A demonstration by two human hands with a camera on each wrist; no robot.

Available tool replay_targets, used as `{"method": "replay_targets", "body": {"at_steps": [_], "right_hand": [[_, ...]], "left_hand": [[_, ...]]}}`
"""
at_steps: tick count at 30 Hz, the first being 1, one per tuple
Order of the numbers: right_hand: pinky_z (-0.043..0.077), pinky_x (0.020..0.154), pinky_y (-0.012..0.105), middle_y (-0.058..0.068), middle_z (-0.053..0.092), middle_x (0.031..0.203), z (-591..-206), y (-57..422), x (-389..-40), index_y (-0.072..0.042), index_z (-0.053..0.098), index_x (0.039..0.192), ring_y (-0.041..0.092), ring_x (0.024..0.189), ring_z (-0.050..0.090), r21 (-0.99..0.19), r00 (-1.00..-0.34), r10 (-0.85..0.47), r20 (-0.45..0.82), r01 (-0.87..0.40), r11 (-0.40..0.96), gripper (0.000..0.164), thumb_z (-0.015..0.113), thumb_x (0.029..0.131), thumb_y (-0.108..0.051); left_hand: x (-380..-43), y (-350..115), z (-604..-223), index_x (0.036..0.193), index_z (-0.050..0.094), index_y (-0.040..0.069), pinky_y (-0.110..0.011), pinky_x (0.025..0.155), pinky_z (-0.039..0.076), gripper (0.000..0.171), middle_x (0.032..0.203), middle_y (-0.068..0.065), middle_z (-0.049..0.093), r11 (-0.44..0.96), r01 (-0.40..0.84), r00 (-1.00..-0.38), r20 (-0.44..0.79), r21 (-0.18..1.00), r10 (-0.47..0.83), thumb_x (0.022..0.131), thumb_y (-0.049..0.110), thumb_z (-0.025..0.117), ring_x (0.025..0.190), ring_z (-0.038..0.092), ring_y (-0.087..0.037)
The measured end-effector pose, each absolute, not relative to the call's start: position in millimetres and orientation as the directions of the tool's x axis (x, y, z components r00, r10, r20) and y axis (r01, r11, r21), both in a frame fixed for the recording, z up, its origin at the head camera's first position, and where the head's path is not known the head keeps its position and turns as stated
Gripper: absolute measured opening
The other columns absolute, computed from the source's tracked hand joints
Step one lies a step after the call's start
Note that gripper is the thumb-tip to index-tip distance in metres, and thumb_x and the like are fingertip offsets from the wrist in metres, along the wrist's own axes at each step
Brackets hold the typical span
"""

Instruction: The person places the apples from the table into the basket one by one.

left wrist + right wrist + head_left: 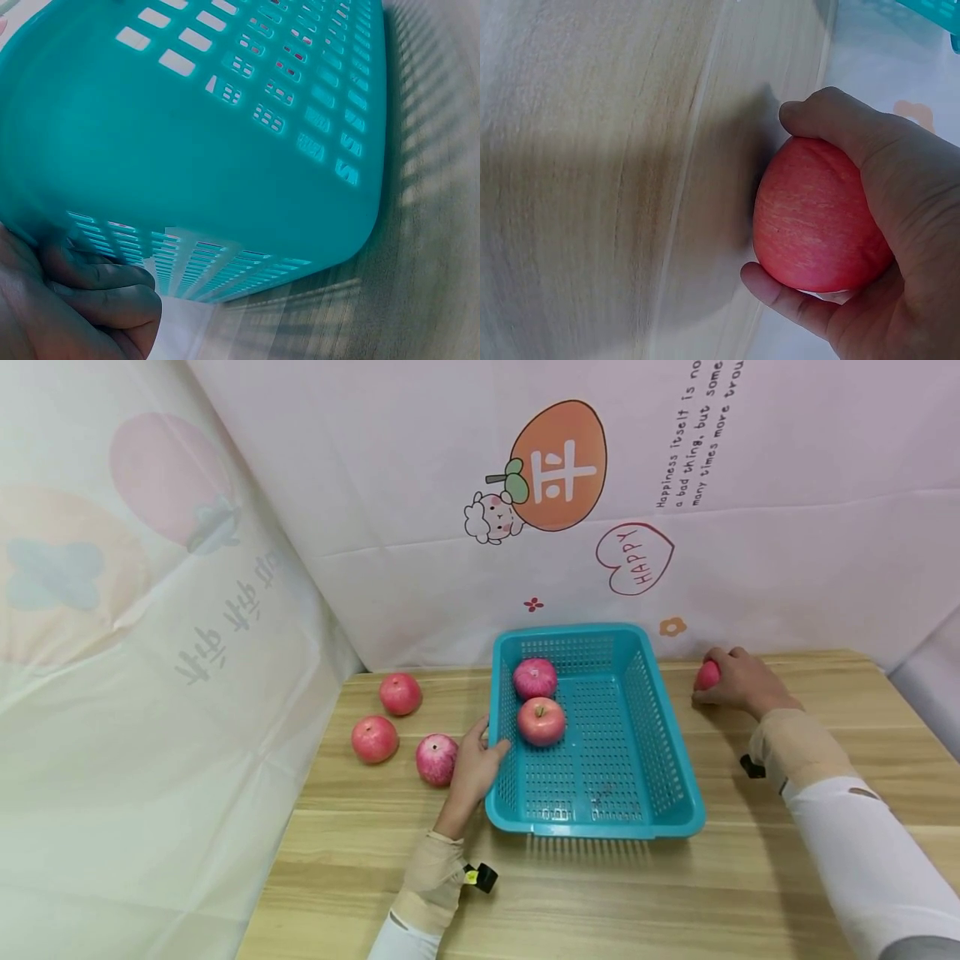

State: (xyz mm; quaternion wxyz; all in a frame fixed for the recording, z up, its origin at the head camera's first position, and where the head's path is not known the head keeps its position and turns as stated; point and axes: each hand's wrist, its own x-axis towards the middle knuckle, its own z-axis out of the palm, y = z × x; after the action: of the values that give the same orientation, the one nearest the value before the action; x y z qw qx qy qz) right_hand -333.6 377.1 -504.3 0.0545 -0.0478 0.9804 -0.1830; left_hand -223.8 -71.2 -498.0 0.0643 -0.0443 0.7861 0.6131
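A turquoise plastic basket (675, 752) with slotted walls stands on the table. My left hand (475, 766) grips its left rim, thumb over the edge; in the left wrist view the hand's curled fingers (112, 304) lie against the outer wall. Inside the basket, toward its left side, are a dark pink apple (535, 678) and a lighter red apple (542, 722). Right of the basket, near the table's back edge, my right hand (742, 681) holds a red apple (817, 217) between thumb and fingers, close to the tabletop.
Left of the basket lie three more apples: a striped one (437, 759) beside my left hand, a pinkish red one (375, 739), and another (401, 694) farther back. A printed white cloth (420, 568) hangs behind the wooden table (360, 860) and along its left side.
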Motion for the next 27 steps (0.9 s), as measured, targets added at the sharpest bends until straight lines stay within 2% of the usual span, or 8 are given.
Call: {"method": "replay_targets", "body": {"at_steps": [10, 18, 27], "right_hand": [[0.047, 0.08, 0.065, 0.032, 0.041, 0.123, -501.1, 376.7, -330.0, -0.004, 0.041, 0.134, 0.05, 0.101, 0.049, -0.341, -0.991, -0.113, -0.065, -0.085, 0.936, 0.077, 0.076, 0.078, -0.043], [0.047, 0.081, 0.066, 0.031, 0.043, 0.123, -494.9, 371.2, -327.0, -0.004, 0.044, 0.13, 0.05, 0.101, 0.05, -0.303, -0.99, -0.131, -0.041, -0.113, 0.946, 0.07, 0.073, 0.08, -0.042], [0.048, 0.077, 0.063, 0.03, 0.048, 0.117, -485.8, 364.9, -325.0, -0.004, 0.046, 0.128, 0.048, 0.095, 0.054, -0.263, -0.987, -0.159, -0.018, -0.148, 0.953, 0.067, 0.073, 0.08, -0.043]], "left_hand": [[-223.6, -71.1, -499.4, 0.15, 0.038, 0.014, -0.04, 0.073, 0.061, 0.059, 0.114, -0.022, 0.07, 0.236, -0.153, -0.987, -0.159, 0.96, 0.008, 0.094, 0.018, 0.055, 0.094, 0.073, -0.034], [-223.0, -70.2, -497.4, 0.15, 0.039, 0.014, -0.04, 0.073, 0.061, 0.058, 0.114, -0.022, 0.07, 0.238, -0.153, -0.987, -0.16, 0.959, 0.008, 0.094, 0.018, 0.056, 0.094, 0.073, -0.033], [-224.3, -70.4, -497.1, 0.15, 0.039, 0.014, -0.042, 0.074, 0.061, 0.059, 0.114, -0.025, 0.069, 0.23, -0.14, -0.989, -0.148, 0.963, 0.017, 0.094, 0.017, 0.056, 0.093, 0.072, -0.035]]}}
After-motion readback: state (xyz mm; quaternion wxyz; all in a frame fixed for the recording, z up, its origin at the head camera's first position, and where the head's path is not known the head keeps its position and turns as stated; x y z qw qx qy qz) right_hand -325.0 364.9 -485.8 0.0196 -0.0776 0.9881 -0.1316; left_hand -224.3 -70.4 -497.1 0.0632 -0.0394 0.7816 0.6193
